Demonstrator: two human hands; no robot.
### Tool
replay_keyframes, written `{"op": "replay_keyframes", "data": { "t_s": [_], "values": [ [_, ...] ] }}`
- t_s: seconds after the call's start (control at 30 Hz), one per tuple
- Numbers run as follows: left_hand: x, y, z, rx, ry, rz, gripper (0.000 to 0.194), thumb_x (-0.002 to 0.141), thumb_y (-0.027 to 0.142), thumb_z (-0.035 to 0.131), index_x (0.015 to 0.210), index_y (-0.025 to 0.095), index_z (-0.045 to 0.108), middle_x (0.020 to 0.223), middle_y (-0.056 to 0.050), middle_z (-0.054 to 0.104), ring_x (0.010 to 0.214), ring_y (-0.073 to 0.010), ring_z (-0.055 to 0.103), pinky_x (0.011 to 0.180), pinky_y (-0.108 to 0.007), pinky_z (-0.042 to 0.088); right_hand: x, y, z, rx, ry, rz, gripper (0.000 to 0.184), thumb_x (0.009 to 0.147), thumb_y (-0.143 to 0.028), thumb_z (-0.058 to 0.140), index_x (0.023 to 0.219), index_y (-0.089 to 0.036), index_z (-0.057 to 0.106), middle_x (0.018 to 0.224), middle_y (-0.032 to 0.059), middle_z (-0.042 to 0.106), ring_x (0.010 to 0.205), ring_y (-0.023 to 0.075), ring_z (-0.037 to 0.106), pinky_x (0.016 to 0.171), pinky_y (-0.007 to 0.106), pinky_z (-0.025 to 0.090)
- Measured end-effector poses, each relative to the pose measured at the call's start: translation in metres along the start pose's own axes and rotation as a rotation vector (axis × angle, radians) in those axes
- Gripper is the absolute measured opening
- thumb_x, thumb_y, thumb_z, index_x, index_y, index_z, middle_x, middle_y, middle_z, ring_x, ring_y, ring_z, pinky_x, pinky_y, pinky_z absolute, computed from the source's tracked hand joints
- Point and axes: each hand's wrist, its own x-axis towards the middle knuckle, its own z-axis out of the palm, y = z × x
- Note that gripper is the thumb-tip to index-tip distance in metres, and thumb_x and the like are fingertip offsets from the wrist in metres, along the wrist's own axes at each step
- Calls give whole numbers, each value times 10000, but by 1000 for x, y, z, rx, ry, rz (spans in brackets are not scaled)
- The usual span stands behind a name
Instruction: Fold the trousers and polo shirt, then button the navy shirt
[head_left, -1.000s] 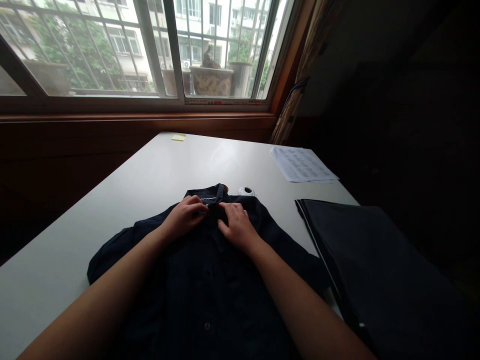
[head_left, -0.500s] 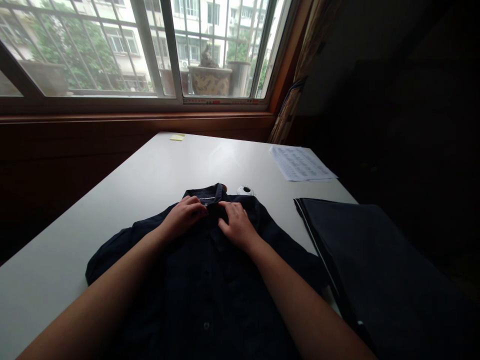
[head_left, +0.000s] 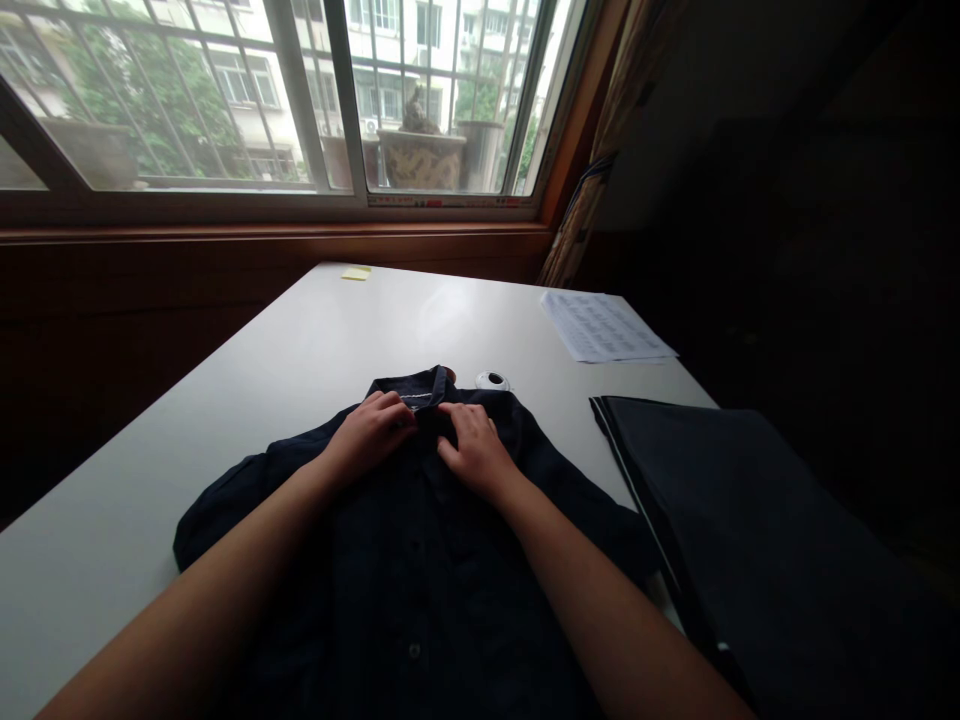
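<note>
A dark navy shirt (head_left: pixel 390 560) with buttons down its front lies spread on the white table, its collar (head_left: pixel 433 388) pointing away from me. At the left part of the collar opening, my left hand (head_left: pixel 369 432) has its fingers closed on the cloth. My right hand (head_left: pixel 474 448) grips the shirt just right of the collar front, fingers bent and thumb toward the middle. The two hands are a small gap apart. Exactly what the fingertips pinch is partly hidden and dark.
Behind the collar sits a white spool (head_left: pixel 493 381) with a dark hole, beside a partly hidden brown round item (head_left: pixel 450 375). Folded dark cloth (head_left: pixel 720 480) lies on the right. Printed papers (head_left: pixel 604 328) and a yellow note (head_left: pixel 356 273) rest toward the far edge of the table (head_left: pixel 247 390), below a window.
Almost nothing differs. Both hands stay at the collar with the same hold, and the view has shifted very slightly.
</note>
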Motion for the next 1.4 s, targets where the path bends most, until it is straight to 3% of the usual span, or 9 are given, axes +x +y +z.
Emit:
{"op": "replay_keyframes", "data": {
  "t_s": [0.23, 0.47, 0.73, 1.2, 1.4],
  "values": [
    [-1, 3, -10, -270, 39, -85, 224, 842, 107, 543, 970, 218, 689, 977, -33, 613, 787, -141, 612, 718, -273, 510, 0, 0, -1, 12, 9, 5, 460, 865, -214, 559, 1324, -191, 537, 1318, 102, 613, 1220, 285, 468, 1044, 481, 390],
    [-3, 0, -4, -146, 48, 20, 347, 802, 50, 545, 971, 254, 769, 1012, -56, 630, 935, -193, 621, 835, -329, 535, 1, 1, -1, 20, 2, 11, 458, 868, -210, 559, 1325, -215, 543, 1327, 95, 615, 1223, 284, 467, 1039, 484, 391],
    [-2, 1, -6, -51, -4, 118, 326, 855, 68, 552, 955, 267, 790, 967, -63, 673, 886, -205, 581, 790, -357, 520, 0, 1, -1, 19, 9, 2, 448, 859, -204, 555, 1308, -197, 555, 1319, 91, 622, 1216, 285, 471, 1040, 483, 393],
    [-2, -4, -9, -278, 19, 26, 312, 848, 81, 558, 876, 268, 806, 950, -52, 641, 907, -188, 621, 817, -338, 534, 1, 3, -1, 13, -1, 4, 446, 864, -204, 563, 1309, -212, 559, 1327, 89, 621, 1226, 285, 467, 1040, 483, 395],
    [-3, -7, -1, -184, 49, 15, 343, 845, 61, 556, 933, 282, 803, 957, -52, 625, 914, -191, 603, 822, -340, 528, 1, 1, -2, 18, -1, 5, 443, 864, -206, 559, 1306, -207, 559, 1327, 89, 619, 1224, 282, 467, 1046, 482, 391]
  ]
}}
